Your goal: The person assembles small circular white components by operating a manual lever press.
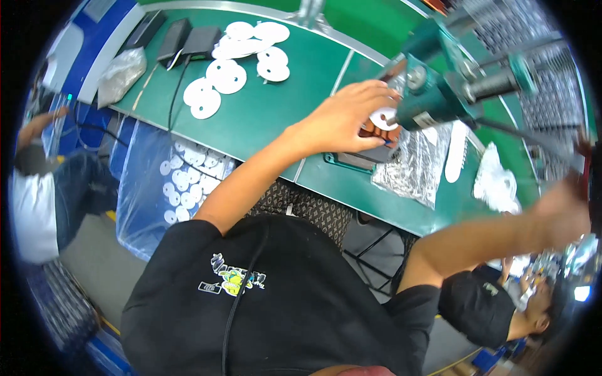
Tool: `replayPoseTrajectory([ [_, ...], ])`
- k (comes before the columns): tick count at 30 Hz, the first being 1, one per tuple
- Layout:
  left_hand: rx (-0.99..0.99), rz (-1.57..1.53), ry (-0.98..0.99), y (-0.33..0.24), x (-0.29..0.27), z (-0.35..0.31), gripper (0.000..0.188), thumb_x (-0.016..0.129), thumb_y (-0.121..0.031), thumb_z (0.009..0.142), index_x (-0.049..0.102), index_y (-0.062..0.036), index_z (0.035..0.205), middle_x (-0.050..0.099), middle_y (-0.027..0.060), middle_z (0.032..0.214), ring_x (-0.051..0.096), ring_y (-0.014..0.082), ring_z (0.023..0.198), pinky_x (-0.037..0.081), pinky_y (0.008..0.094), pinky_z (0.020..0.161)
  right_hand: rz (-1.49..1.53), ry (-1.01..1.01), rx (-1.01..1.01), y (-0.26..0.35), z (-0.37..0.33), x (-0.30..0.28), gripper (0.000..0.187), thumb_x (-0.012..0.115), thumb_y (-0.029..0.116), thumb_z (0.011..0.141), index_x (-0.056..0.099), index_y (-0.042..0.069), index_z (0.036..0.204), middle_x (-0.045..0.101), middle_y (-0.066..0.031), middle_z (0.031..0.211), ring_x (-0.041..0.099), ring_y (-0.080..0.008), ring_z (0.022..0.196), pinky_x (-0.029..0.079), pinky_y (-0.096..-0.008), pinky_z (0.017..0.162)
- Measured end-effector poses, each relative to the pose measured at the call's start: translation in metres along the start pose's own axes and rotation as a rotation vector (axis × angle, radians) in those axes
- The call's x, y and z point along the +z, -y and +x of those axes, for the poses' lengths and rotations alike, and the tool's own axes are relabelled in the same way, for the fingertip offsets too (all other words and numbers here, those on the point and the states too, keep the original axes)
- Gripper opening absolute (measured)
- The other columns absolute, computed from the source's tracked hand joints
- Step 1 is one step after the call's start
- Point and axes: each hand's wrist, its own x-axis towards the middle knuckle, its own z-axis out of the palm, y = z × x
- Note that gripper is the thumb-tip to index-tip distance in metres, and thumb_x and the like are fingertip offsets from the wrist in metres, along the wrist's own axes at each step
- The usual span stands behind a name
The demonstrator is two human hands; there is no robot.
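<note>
- My left hand [343, 119] is at the press [433, 106], palm down, its fingers [371, 91] reaching forward and lying close together, the thumb well apart from them.
- Between thumb and fingers sits a white disc [381, 119], thin, flat and round with a small hole, just under the press's metal tip; whether I pinch it or only steady it, I cannot tell.
- Below that disc shows an orange block [370, 130], partly hidden by my hand.
- My right hand [564, 210] is a blur at the far right, near the outer end of the press's long, dark lever [530, 138]; I cannot tell how its fingers stand or whether they grip.
- The press is green-painted metal, with a bare round shaft.
- On the smooth green desk [269, 116], more discs [226, 75] lie in a loose, overlapping spread, beside black boxes [202, 42].
- Right of my left hand lie a clear, crinkled bag [414, 166] of silvery pieces, a white strip [456, 153] with a toothed edge, and a whitish plastic bag [495, 178].
</note>
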Motion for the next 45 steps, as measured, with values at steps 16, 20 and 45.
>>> replayPoseTrajectory([
  [16, 0.064, 0.042, -0.265, 0.0, 0.013, -0.013, 0.068, 0.083, -0.015, 0.065, 0.057, -0.0057, 0.127, 0.058, 0.0151, 0.13, 0.054, 0.0356, 0.125, 0.042, 0.0477, 0.106, 1.002, -0.358, 0.433, 0.076, -0.1, -0.012, 0.077, 0.044, 0.058, 0.094, 0.038, 0.001, 0.146, 0.036, -0.0305, 0.15, 0.033, -0.0483, 0.138, 0.017, -0.074, 0.108],
  [20, 0.087, 0.035, -0.314, -0.027, 0.003, -0.03, 0.061, 0.082, -0.016, 0.071, 0.06, -0.0035, 0.127, 0.063, 0.0141, 0.127, 0.058, 0.0343, 0.12, 0.043, 0.0497, 0.108, 0.656, -0.269, 0.29, 0.036, -0.159, -0.021, 0.055, 0.049, 0.042, 0.096, 0.053, -0.002, 0.129, 0.04, -0.0326, 0.144, 0.041, -0.045, 0.134, 0.034, -0.0575, 0.109],
  [45, -0.383, 0.92, -0.052, 0.122, -0.098, -0.045, 0.041, 0.067, -0.022, 0.091, 0.058, -0.0035, 0.126, 0.06, 0.0145, 0.129, 0.056, 0.0322, 0.12, 0.033, 0.0508, 0.114, -0.665, 0.292, 0.888, -0.116, -0.257, -0.078, 0.056, 0.083, 0.028, 0.08, 0.058, -0.002, 0.12, 0.068, -0.0219, 0.108, 0.066, -0.036, 0.103, 0.051, -0.0399, 0.089],
])
